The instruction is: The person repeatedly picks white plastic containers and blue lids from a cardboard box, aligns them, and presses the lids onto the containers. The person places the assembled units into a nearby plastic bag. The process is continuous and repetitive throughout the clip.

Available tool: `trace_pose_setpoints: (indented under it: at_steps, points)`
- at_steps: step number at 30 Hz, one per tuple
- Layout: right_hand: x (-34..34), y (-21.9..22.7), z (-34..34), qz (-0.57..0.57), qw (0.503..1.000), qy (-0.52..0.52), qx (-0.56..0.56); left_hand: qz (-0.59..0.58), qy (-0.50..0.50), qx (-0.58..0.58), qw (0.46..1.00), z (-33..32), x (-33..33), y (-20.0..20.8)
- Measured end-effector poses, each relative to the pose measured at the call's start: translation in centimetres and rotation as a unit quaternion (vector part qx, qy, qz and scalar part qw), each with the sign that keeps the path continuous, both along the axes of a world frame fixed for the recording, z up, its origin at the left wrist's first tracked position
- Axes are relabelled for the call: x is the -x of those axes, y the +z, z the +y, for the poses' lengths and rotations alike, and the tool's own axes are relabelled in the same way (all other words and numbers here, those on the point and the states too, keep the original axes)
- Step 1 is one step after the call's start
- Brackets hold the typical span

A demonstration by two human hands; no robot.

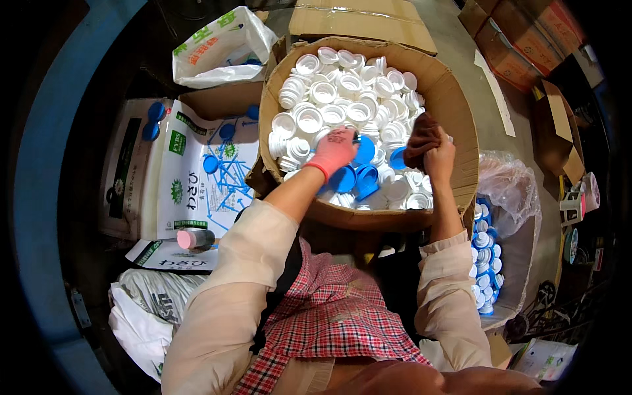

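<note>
White caps (329, 115) still fill the big box (455, 89)
Left hand (334, 150) is by blue caps (343, 179) there, grip hard to tell; right hand (439, 159) grips a brown cloth (423, 138); blue-and-white caps (484, 259) already lie in the side box (519, 280)

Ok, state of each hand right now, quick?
Left hand: among the caps; whether it grips one cannot be told.
Right hand: closed, holding brown cloth.

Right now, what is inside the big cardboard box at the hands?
Inside the cardboard box are many white plastic caps, with several blue caps near the gloved left hand. Lower layers and the box's bottom are covered, so I can't tell what lies there.
</note>
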State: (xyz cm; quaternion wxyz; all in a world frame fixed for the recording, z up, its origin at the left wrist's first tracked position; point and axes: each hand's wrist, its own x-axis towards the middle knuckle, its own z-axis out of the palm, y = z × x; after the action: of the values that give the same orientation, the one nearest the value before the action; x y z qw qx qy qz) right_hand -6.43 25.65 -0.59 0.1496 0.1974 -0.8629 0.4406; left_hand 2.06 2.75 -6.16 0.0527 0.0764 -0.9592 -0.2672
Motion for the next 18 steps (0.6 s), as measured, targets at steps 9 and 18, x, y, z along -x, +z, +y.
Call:
trace_pose_setpoints:
  at_steps: [9,18]
  points:
    - [-1.7,1.3,-0.9,-0.062,0.984,0.161,0.049,-0.016,-0.034,0.397,0.917,-2.4,1.7,-9.6]
    - [-1.9,1.1,-1.2,-0.060,0.985,0.164,0.008,-0.165,-0.051,0.192,0.966,-3.3,0.3,-3.9]
